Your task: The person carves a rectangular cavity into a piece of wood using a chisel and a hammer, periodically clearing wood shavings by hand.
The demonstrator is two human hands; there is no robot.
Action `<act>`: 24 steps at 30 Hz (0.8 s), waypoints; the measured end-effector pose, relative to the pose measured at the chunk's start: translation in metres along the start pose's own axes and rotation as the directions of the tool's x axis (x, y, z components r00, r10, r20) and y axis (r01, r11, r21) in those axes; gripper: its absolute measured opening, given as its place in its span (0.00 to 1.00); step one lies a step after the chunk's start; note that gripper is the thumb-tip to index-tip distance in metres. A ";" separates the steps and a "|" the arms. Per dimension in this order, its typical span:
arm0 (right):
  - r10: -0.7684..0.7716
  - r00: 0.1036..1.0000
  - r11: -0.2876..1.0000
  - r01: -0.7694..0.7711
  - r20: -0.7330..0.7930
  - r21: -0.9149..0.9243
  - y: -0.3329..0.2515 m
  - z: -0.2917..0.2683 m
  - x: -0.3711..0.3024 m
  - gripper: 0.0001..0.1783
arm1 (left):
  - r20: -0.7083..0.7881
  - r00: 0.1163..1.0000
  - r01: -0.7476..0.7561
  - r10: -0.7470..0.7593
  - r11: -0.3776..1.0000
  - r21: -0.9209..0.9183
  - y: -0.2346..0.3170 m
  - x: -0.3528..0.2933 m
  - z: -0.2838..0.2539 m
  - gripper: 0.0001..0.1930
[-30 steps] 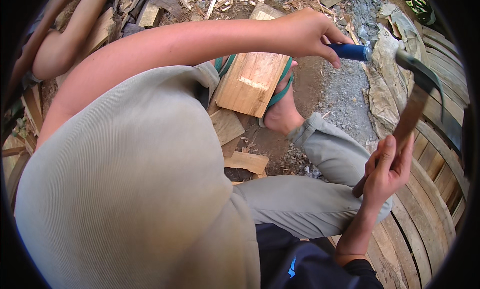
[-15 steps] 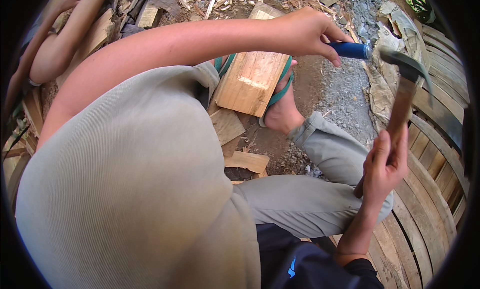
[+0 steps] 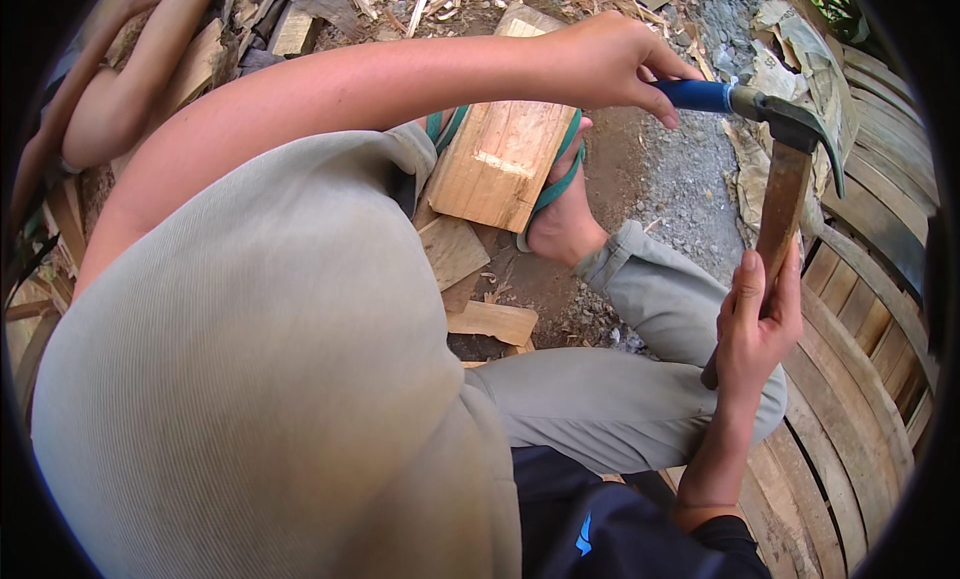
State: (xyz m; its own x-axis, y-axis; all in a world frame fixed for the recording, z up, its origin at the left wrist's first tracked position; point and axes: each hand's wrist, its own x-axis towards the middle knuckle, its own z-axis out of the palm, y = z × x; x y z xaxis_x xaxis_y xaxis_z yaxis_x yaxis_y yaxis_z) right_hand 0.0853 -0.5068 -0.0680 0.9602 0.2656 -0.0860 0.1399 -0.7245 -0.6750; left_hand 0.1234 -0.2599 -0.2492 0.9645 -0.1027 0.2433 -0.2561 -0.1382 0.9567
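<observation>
My left hand (image 3: pixel 625 64) is closed around the blue handle of a chisel (image 3: pixel 698 96), whose blade is hidden from this view. My right hand (image 3: pixel 755 324) grips the wooden handle of a claw hammer (image 3: pixel 785 194), held upright with the head at the top. The hammer's striking face meets the end of the chisel handle, and its claw curves away to the right. Below my left forearm lies a thick wooden block (image 3: pixel 500 179) with a shallow rectangular cut in its upper face. My foot (image 3: pixel 565 219), in a green-strapped sandal, is beside the block.
Wood offcuts (image 3: pixel 495 322) lie on the dirt near the block. Chips and splinters (image 3: pixel 440 9) are scattered at the far side. Gravel and crumpled sacking (image 3: pixel 775 74) lie at the right, by curved wooden slats (image 3: pixel 850 419). Another person's arm (image 3: pixel 120 99) is at the upper left.
The hammer head has come left and down slightly, from just apart to against the chisel's end. My right hand has moved slightly up and left; my left hand has barely moved.
</observation>
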 end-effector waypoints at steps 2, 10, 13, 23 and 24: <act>0.005 0.999 1.000 -0.004 -0.041 0.023 0.000 0.002 -0.001 0.27 | -0.022 1.000 0.011 -0.012 1.000 -0.030 -0.002 -0.002 0.002 0.28; 0.004 0.999 0.997 -0.001 -0.040 0.080 -0.003 -0.003 -0.001 0.28 | -0.024 1.000 0.014 -0.015 0.999 -0.032 -0.002 0.000 0.000 0.27; -0.004 0.999 0.999 0.006 -0.038 0.049 -0.003 -0.002 -0.001 0.27 | -0.017 1.000 0.011 -0.011 1.000 -0.017 -0.002 -0.007 -0.001 0.28; 0.134 0.990 0.989 -0.137 0.041 0.060 -0.019 0.002 -0.003 0.27 | -0.025 1.000 -0.002 0.001 1.000 -0.032 -0.004 -0.003 0.002 0.28; 0.042 0.998 0.997 -0.039 -0.043 0.071 -0.011 0.002 -0.002 0.27 | -0.038 0.999 0.019 -0.020 0.999 -0.032 -0.005 -0.003 0.002 0.28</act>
State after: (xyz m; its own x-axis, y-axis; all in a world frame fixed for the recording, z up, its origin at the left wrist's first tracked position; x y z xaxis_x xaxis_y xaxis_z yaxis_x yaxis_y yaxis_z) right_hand 0.0808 -0.4977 -0.0619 0.9747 0.2075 -0.0829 0.0849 -0.6869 -0.7218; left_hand 0.1220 -0.2604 -0.2554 0.9711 -0.0627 0.2302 -0.2359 -0.1087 0.9657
